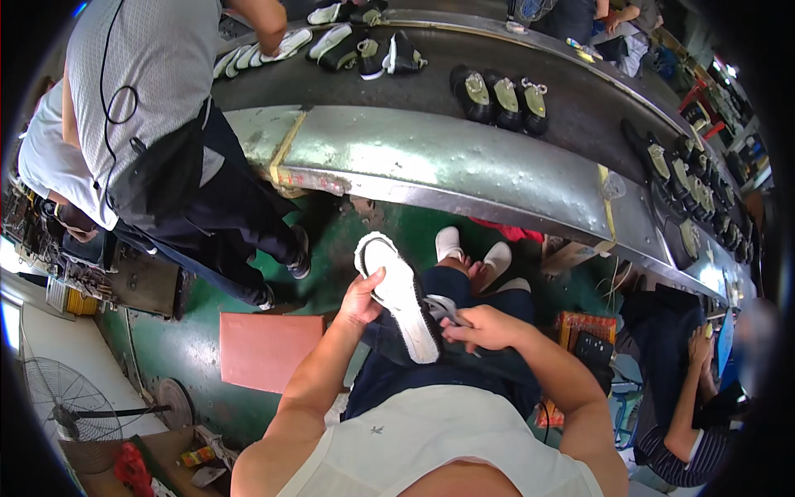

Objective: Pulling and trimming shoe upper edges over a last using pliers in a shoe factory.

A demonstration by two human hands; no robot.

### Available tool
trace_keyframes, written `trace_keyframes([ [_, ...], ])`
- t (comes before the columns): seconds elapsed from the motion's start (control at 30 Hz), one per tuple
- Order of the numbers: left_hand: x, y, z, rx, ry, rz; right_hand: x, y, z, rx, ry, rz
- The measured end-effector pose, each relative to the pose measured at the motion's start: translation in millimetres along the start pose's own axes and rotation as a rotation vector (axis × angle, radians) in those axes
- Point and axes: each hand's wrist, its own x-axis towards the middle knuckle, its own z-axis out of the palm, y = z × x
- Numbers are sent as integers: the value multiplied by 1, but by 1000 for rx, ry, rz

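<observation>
A shoe [401,300] with its white underside turned up and a dark, ridged edge lies slantwise above my lap. My left hand [363,300] is closed round its left side, thumb across the white underside. At the shoe's right edge, my right hand [484,328] is closed on a grey metal hand tool [443,308] that looks like pincers. The tool's working end reaches the dark edge of the shoe; whether it grips the material cannot be made out.
Ahead runs a long workbench with a metal edge [397,161] and a dark belt carrying several black shoes [505,99]. A person [157,116] stands at the left, and another sits at the right. A reddish box [269,348] and a fan [66,406] are at the lower left.
</observation>
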Motion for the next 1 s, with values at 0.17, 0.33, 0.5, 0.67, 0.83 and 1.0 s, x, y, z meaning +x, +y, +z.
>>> trace_keyframes([
  [0.17,14,120,39,186,98,288,-43,-33,-70,-93,159,-38],
  [0.33,103,324,100,499,231,182,-32,-52,-170,-892,732,-93],
  [0.5,154,373,2,1624,627,214,45,-52,-230,-1028,871,-168],
  [0.67,178,287,40,1841,784,296,58,-23,-289,-1178,943,-147],
  [0.83,170,285,23,1282,683,560,78,-15,-308,-1207,939,-319],
  [1.0,160,346,40,252,603,235,79,-5,-315,-1145,956,-350],
])
